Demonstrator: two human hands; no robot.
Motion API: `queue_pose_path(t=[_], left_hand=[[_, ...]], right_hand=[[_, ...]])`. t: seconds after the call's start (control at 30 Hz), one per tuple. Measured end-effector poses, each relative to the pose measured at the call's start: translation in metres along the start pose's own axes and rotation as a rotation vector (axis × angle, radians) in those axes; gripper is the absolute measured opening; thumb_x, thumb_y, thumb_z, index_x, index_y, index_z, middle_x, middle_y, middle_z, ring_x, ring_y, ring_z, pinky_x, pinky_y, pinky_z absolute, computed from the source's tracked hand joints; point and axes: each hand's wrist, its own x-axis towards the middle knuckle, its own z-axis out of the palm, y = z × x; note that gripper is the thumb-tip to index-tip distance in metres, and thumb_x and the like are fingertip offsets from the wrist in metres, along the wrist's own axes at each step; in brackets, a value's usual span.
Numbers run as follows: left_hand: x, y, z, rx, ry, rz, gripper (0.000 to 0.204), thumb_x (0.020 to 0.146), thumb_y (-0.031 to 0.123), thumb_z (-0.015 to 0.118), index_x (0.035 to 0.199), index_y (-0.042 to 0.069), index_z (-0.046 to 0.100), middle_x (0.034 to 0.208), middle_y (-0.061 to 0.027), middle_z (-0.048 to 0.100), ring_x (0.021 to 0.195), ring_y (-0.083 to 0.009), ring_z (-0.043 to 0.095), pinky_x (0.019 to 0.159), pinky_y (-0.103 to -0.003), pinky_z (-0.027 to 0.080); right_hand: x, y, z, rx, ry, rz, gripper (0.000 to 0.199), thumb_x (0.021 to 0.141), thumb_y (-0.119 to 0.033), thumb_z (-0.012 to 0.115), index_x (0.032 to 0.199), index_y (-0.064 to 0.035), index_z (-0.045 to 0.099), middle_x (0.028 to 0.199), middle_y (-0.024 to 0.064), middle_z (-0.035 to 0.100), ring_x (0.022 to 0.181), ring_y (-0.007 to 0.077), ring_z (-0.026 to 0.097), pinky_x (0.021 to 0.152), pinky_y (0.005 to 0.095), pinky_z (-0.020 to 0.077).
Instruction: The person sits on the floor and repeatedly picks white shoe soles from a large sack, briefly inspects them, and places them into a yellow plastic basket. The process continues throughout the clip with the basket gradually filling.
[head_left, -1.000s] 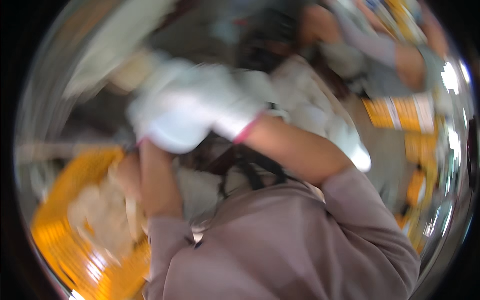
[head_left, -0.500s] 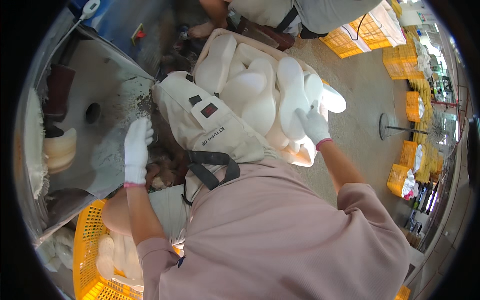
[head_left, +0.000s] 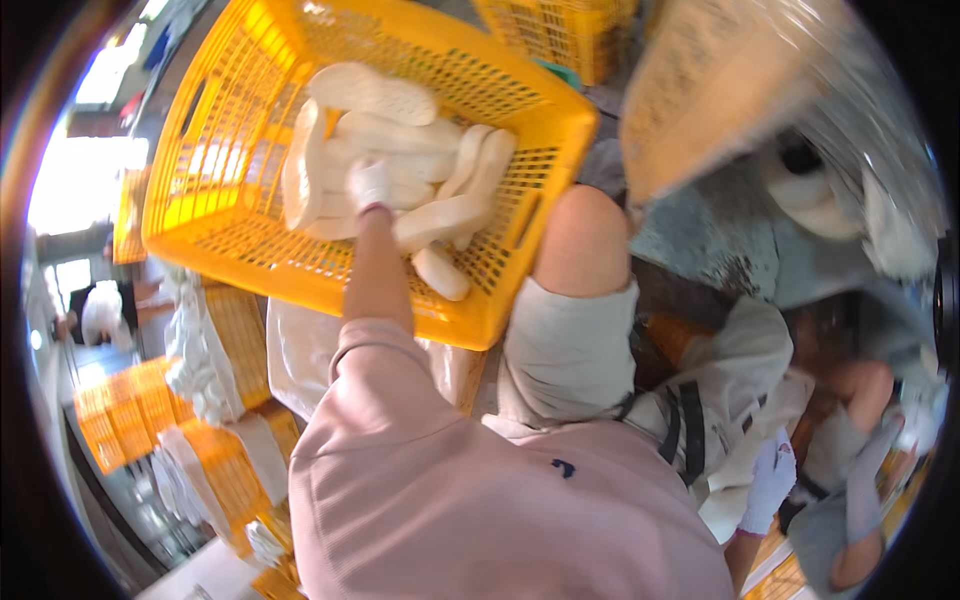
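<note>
A yellow plastic crate (head_left: 330, 280) fills the upper left, with several cream-white shoe soles (head_left: 460, 215) lying loosely inside. My left hand (head_left: 370, 185), in a white knit glove, reaches down among the soles and touches them; motion blur hides its fingers. At the lower right my right hand (head_left: 768, 485), also white-gloved, is beside the pale canvas apron (head_left: 735, 350) with black straps. Its fingers look bent inward, and what they hold, if anything, cannot be made out.
More yellow crates (head_left: 140, 405) with white cloth stand at the left. Another yellow crate (head_left: 560, 40) is behind. A large tan panel under clear plastic (head_left: 720, 100) stands over a grey metal surface (head_left: 700, 245) at the right. Another person (head_left: 850, 470) sits close at the lower right.
My view has swung left toward the yellow crate. My left hand has moved from beside the grey metal surface into that crate. My right hand now appears at the lower right.
</note>
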Motion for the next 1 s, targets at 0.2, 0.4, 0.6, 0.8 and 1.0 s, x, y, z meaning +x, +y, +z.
queue_pose_path(t=[0.2, 0.4, 0.6, 0.8, 1.0], left_hand=[[-0.034, 0.058, 0.115, 0.303, -0.361, 0.166, 0.034, 0.103, 0.030, 0.054, 0.115, 0.008, 0.078, 0.127, -0.0203, 0.075, 0.121, -0.0370, 0.070, 0.101, -0.046, 0.057], [-0.016, 0.009, 0.161, 0.486, -0.470, 0.416, 0.036, 0.102, 0.030, 0.055, 0.120, 0.008, 0.077, 0.130, -0.0213, 0.073, 0.125, -0.0375, 0.068, 0.104, -0.048, 0.054], [-0.005, -0.070, 0.180, 0.677, -0.337, 0.598, 0.037, 0.102, 0.023, 0.057, 0.129, 0.001, 0.071, 0.131, -0.0213, 0.073, 0.125, -0.0375, 0.067, 0.107, -0.049, 0.051], [-0.032, 0.024, 0.025, -0.219, 0.014, 0.160, 0.041, 0.107, 0.019, 0.057, 0.138, -0.007, 0.061, 0.138, -0.0233, 0.067, 0.127, -0.0356, 0.064, 0.109, -0.044, 0.052], [-0.294, 0.176, -0.095, -0.961, -0.551, 0.216, 0.049, 0.113, 0.029, 0.056, 0.147, -0.007, 0.054, 0.145, -0.0168, 0.060, 0.130, -0.0303, 0.059, 0.116, -0.043, 0.047]], right_hand=[[0.009, -0.061, 0.020, -0.343, -0.072, -0.528, 0.039, 0.100, -0.012, 0.069, 0.135, 0.0067, 0.069, 0.110, 0.0169, 0.075, 0.102, 0.0285, 0.073, 0.092, 0.0388, 0.0555], [-0.029, -0.035, 0.009, -0.336, 0.069, -0.234, 0.037, 0.099, -0.020, 0.071, 0.126, 0.0042, 0.073, 0.119, 0.0250, 0.075, 0.112, 0.0355, 0.074, 0.097, 0.0396, 0.0566], [-0.058, -0.034, 0.024, -0.287, 0.070, -0.237, 0.034, 0.100, -0.033, 0.067, 0.116, -0.0035, 0.076, 0.102, 0.0216, 0.075, 0.096, 0.0429, 0.073, 0.082, 0.0476, 0.0579], [-0.027, -0.067, 0.044, -0.303, 0.183, -0.446, 0.034, 0.102, -0.033, 0.063, 0.127, -0.0119, 0.072, 0.108, 0.0168, 0.075, 0.095, 0.0393, 0.072, 0.083, 0.0482, 0.0585], [-0.054, -0.171, 0.060, 0.480, -0.123, -0.845, 0.066, 0.099, -0.012, 0.076, 0.158, -0.0073, 0.045, 0.153, 0.0205, 0.050, 0.125, 0.0333, 0.066, 0.105, 0.0403, 0.0527]])
